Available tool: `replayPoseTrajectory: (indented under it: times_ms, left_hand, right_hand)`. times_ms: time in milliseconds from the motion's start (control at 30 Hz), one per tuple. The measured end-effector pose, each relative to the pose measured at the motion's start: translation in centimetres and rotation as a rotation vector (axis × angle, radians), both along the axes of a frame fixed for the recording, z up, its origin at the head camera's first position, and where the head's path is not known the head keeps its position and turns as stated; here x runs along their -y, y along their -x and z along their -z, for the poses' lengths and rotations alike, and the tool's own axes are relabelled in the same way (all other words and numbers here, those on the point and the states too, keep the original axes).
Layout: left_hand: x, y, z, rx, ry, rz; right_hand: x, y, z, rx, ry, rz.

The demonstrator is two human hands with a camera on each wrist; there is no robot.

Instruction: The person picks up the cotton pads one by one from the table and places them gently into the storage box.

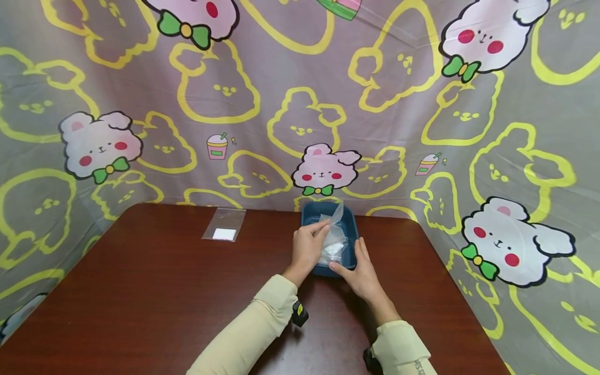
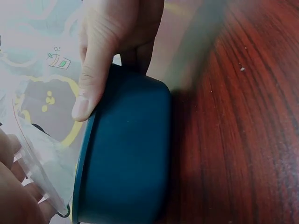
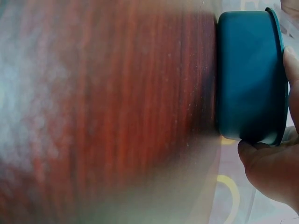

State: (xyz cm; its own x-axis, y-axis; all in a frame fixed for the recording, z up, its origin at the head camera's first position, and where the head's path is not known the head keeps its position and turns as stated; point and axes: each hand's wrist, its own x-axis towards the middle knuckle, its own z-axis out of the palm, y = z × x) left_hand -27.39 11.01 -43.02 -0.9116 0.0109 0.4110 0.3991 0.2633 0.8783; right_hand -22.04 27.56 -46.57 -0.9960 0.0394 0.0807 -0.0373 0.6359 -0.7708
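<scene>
A dark blue plastic bin [image 1: 352,229] stands on the table, with clear plastic bags [image 1: 332,251] inside it. My left hand [image 1: 308,247] is over the bin and pinches a clear plastic bag [image 1: 336,212] whose upper end sticks up. In the left wrist view, this bag [image 2: 44,158] hangs by the bin's rim, with part of the left hand [image 2: 18,186] behind it. My right hand [image 1: 363,273] grips the bin's near right corner, thumb at the near rim. The right wrist view shows that hand [image 3: 275,163] against the bin wall [image 3: 250,74].
A flat clear bag [image 1: 232,219] with a white piece in it lies at the back left of the brown table [image 1: 154,291]. A patterned cloth [image 1: 262,125] hangs behind the table and along its sides.
</scene>
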Motion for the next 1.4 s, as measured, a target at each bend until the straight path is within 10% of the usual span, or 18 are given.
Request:
replayPoseTrajectory:
  times_ms: [1400]
  left_hand:
    - [0.7,0.7,1.8,-0.028,0.101,-0.017]
  right_hand:
    - [0.1,0.0,-0.1,-0.016,-0.015,0.015]
